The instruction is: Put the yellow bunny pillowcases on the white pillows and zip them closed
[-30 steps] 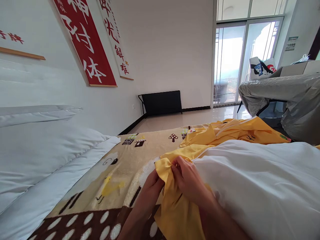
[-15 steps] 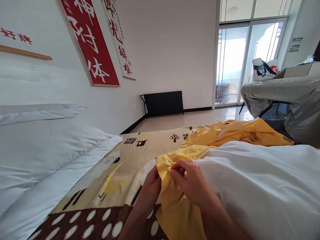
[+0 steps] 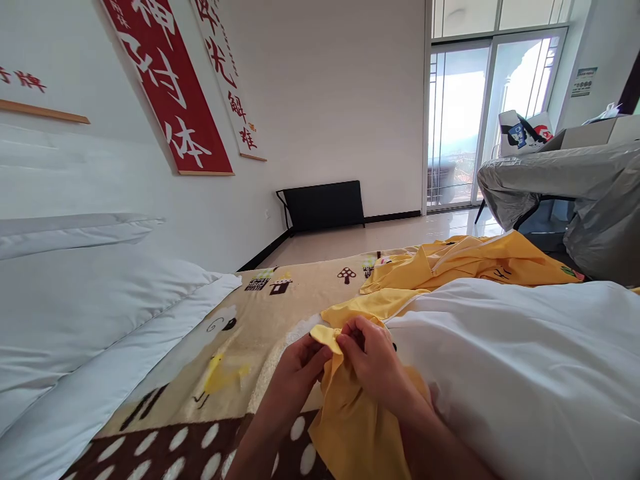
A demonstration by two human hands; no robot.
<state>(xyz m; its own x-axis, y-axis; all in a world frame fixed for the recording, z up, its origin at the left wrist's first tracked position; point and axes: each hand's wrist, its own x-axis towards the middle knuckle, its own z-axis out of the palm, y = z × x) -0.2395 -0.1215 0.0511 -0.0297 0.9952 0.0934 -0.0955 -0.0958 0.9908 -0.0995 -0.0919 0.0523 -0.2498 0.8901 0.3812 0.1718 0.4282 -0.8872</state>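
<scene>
A yellow fabric cover (image 3: 357,427) hangs from both of my hands over the bed's front part. My left hand (image 3: 299,363) pinches the cover's folded edge between thumb and fingers. Close beside it, my right hand (image 3: 369,353) grips the same edge, fingertips bunched on the cloth. Just right of my right hand lies a puffy white quilt (image 3: 505,353), touching the yellow cloth. More of the yellow fabric (image 3: 480,260) lies crumpled behind the quilt, with small printed figures on it. Part of the cloth under my right forearm is hidden.
Under everything spreads a beige blanket (image 3: 280,313) with animal prints and a brown dotted border. White pillows (image 3: 100,300) are stacked at the left. A black folded frame (image 3: 323,207) leans by the far wall. At right stands a table with a silvery cover (image 3: 555,170), boxes on top.
The cloth edge between my hands has been folded over, its upright flap now tipped flat. My left hand has shifted slightly left and turned. The view has moved a little.
</scene>
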